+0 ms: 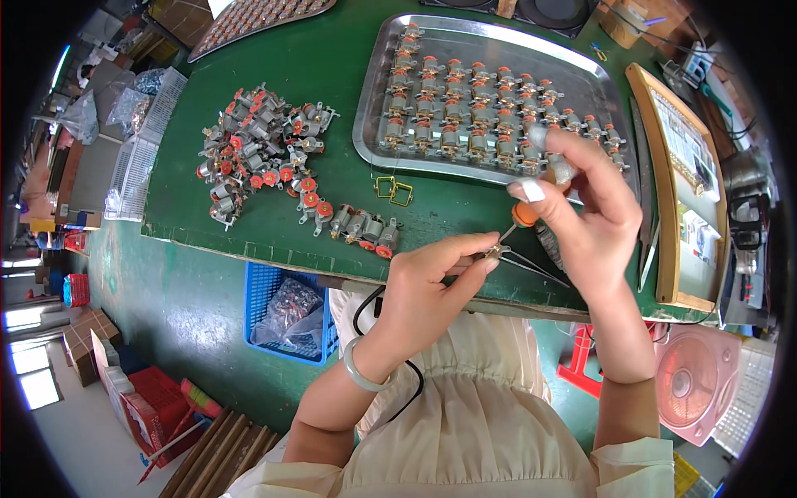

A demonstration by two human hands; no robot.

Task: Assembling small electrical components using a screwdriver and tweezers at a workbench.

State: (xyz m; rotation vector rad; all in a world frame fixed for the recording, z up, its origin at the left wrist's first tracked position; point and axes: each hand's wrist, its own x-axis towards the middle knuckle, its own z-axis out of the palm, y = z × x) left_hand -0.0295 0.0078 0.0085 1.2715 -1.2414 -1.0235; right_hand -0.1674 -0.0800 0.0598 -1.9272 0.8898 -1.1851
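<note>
At the table's near edge my left hand (pixel 432 278) pinches a small metal part (pixel 496 250) between thumb and fingertips. My right hand (pixel 589 207), with white tape on its fingertips, grips a screwdriver (pixel 525 213) with an orange handle. Its thin shaft slants down to the part in my left fingers. Beneath the right hand lie metal tweezers (pixel 535 270), partly hidden. To the left is a heap of small silvery cylindrical components (pixel 257 137) with orange-red discs. A short row of them (pixel 365 230) trails toward my left hand.
Beyond my hands a metal tray (pixel 369 112) holds rows of similar components. Two yellow-green square frames (pixel 393 190) lie before it. A wooden-framed board (pixel 677 183) stands at the right. Below the table are a blue basket (pixel 286 311) and a pink fan (pixel 696 378).
</note>
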